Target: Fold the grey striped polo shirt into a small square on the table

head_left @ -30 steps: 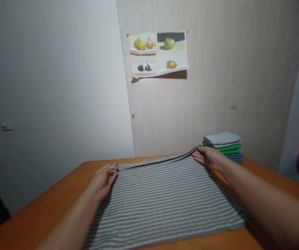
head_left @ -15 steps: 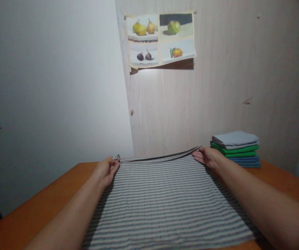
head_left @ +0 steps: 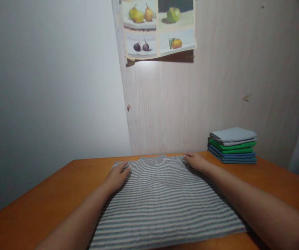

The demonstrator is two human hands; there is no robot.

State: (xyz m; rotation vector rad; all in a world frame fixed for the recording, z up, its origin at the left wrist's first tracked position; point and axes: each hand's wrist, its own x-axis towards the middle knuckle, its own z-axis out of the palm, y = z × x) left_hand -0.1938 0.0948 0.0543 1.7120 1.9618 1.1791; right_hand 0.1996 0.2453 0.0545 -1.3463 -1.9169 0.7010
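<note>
A striped cloth (head_left: 165,198), grey-blue and white, lies spread on the orange-brown table (head_left: 58,184). Slight ripples run across it, and its far edge is uneven. My left hand (head_left: 118,177) is over the cloth's far left part, thumb and fingers apart, gripping nothing. At the far right corner, my right hand (head_left: 194,161) rests on the cloth with its fingers reaching toward the middle. The right fingertips are small and partly hidden, but no raised fabric shows between them.
A stack of folded cloths (head_left: 232,146), grey, green and blue, stands at the table's back right. Behind the table is a pale wood-grain panel (head_left: 162,107) with a fruit picture sheet (head_left: 157,27) on it. A white wall (head_left: 55,86) is at the left.
The far edge of the striped cloth, held up by both hands before, has come down onto the table. My left hand let go and shifted inward; my right hand lowered slightly. The view tilted down.
</note>
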